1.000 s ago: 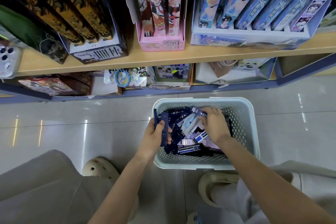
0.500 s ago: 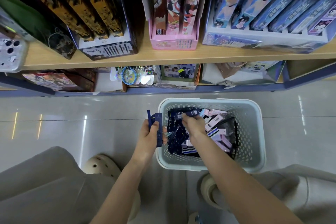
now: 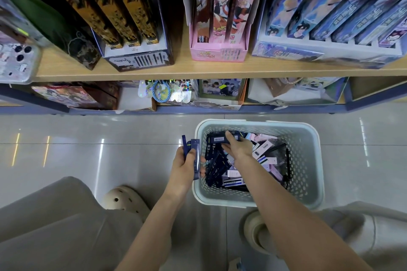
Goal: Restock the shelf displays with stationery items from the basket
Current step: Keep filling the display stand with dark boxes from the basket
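Observation:
A pale perforated plastic basket stands on the tiled floor in front of the shelf. It holds several small stationery boxes, dark blue, pink and white. My left hand is just outside the basket's left rim and grips a few slim dark blue boxes upright. My right hand reaches into the basket's back left part and pinches a dark blue box with a white barcode label.
A wooden shelf carries a black-and-gold display box, a pink display box and a blue display box. The lower shelf holds cards and trays. My knees and pale shoes flank the basket.
My right hand moved from the basket's middle to its back left and took hold of a dark blue box. The left hand kept its boxes. The view shifted closer to the shelf.

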Tool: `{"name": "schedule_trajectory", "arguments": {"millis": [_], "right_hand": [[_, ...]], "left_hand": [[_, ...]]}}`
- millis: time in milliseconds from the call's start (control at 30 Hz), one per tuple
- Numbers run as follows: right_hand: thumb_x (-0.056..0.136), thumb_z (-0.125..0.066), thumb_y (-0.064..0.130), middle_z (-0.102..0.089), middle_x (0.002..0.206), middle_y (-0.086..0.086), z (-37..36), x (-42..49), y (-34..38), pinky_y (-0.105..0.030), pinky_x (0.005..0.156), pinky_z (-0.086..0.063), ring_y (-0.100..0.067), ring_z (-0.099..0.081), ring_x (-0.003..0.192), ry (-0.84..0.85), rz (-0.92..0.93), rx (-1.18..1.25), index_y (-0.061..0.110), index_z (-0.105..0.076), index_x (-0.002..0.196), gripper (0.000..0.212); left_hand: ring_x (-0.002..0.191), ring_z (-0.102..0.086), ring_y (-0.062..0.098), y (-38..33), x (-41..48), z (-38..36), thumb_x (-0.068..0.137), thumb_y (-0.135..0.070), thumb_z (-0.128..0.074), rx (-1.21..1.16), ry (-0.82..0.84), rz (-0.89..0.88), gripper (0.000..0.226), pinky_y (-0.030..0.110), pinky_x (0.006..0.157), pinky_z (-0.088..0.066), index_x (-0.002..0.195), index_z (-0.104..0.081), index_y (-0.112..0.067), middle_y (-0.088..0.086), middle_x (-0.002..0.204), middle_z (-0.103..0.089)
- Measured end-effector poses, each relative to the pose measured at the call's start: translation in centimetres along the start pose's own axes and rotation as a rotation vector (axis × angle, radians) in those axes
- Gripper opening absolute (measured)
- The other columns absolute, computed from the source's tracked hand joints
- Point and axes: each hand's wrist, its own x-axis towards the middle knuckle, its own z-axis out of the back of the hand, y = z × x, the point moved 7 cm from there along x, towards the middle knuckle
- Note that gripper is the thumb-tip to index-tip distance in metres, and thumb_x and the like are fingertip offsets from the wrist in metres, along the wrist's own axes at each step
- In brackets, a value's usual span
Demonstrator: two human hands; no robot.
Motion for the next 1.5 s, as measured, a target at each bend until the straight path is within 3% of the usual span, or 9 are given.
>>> {"name": "schedule_trajectory", "arguments": {"millis": [233, 367, 500, 600, 733, 1000, 1167, 1367, 1500], "right_hand": [[0.092, -0.060, 0.010, -0.065, 0.101, -0.020, 1.8, -1.3, 1.1, -0.033, 0.087, -0.054, -0.030, -0.064, 0.091, 0.103, 0.204, -0.238, 0.001, -0.061, 0.098, 0.011], [0.093, -0.058, 0.014, -0.065, 0.098, -0.015, 2.8, -3.4, 2.4, -0.013, 0.068, -0.055, -0.019, -0.066, 0.087, 0.263, 0.280, -0.296, 0.002, -0.063, 0.100, 0.014], [0.095, -0.054, 0.015, -0.068, 0.099, -0.006, 2.7, -6.4, 3.9, -0.024, 0.089, -0.053, -0.005, -0.067, 0.088, 0.535, 0.305, -0.356, 0.011, -0.062, 0.105, 0.014], [0.094, -0.055, 0.018, -0.064, 0.116, -0.007, 2.4, -8.2, 4.8, -0.028, 0.093, -0.052, -0.013, -0.066, 0.101, 0.648, 0.334, -0.461, 0.018, -0.059, 0.110, 0.017], [0.095, -0.052, 0.011, -0.066, 0.111, -0.005, 2.2, -10.6, 6.9, -0.019, 0.082, -0.054, -0.011, -0.066, 0.097, 0.686, 0.441, -0.498, 0.010, -0.056, 0.114, 0.019], [0.093, -0.048, 0.001, -0.069, 0.108, -0.003, 2.0, -16.6, 10.1, -0.023, 0.080, -0.055, -0.013, -0.068, 0.095, 0.817, 0.551, -0.266, 0.009, -0.055, 0.114, 0.023], [0.092, -0.052, 0.003, -0.068, 0.112, -0.005, 2.2, -19.8, 10.6, -0.026, 0.085, -0.054, -0.017, -0.067, 0.098, 0.831, 0.626, -0.322, 0.015, -0.056, 0.110, 0.022], [0.093, -0.051, 0.007, -0.070, 0.105, -0.002, 3.2, -23.9, 12.3, -0.026, 0.077, -0.057, -0.015, -0.070, 0.092, 0.788, 0.715, -0.246, 0.010, -0.051, 0.118, 0.026], [0.097, -0.045, 0.010, -0.070, 0.089, -0.004, 3.9, -26.6, 13.7, -0.022, 0.064, -0.056, -0.013, -0.070, 0.071, 0.678, 0.838, -0.274, 0.008, -0.050, 0.104, 0.008]], "left_hand": [[0.041, -0.046, 0.005, 0.3, -0.1, 0.1, 0.102, -0.011, -0.033, 0.039, -0.006, 0.003, 0.018, 0.017, 0.046, -0.043, 0.088, -0.044, -0.015, 0.003, 0.068, -0.053], [0.038, -0.040, 0.007, 0.0, -0.1, 0.0, 0.097, -0.015, -0.051, 0.136, 0.004, -0.055, 0.012, 0.018, 0.044, -0.038, 0.087, -0.045, -0.011, 0.000, 0.053, -0.045], [0.038, -0.039, 0.008, 0.3, 0.0, 0.3, 0.093, -0.019, -0.058, 0.101, 0.024, 0.010, 0.015, 0.019, 0.044, -0.038, 0.084, -0.048, -0.013, 0.001, 0.053, -0.045], [0.039, -0.037, 0.006, 0.1, -0.6, -0.6, 0.094, -0.028, -0.055, 0.054, 0.157, 0.063, 0.025, 0.017, 0.041, -0.034, 0.080, -0.048, -0.009, -0.002, 0.050, -0.044], [0.040, -0.030, 0.007, -1.5, -2.8, -2.2, 0.096, -0.028, -0.051, 0.005, 0.327, 0.040, 0.029, 0.016, 0.041, -0.026, 0.075, -0.048, -0.009, -0.003, 0.046, -0.038], [0.039, -0.026, 0.007, -5.9, -6.2, -1.7, 0.086, -0.009, -0.062, -0.141, 0.308, -0.141, 0.003, 0.015, 0.040, -0.025, 0.083, -0.060, -0.009, -0.003, 0.045, -0.032], [0.036, -0.028, 0.008, -8.4, -9.1, -2.0, 0.079, -0.022, -0.068, 0.005, 0.370, -0.231, 0.023, 0.016, 0.039, -0.023, 0.071, -0.050, -0.010, -0.001, 0.042, -0.038], [0.037, -0.027, 0.008, -10.6, -11.1, -0.8, 0.086, -0.018, -0.066, 0.037, 0.288, -0.305, 0.021, 0.016, 0.039, -0.021, 0.072, -0.055, -0.008, 0.009, 0.051, -0.043], [0.038, -0.029, 0.008, -13.0, -11.9, 1.0, 0.084, -0.020, -0.068, -0.056, 0.180, -0.378, 0.018, 0.016, 0.036, -0.023, 0.074, -0.064, -0.006, 0.010, 0.062, -0.061]]}}
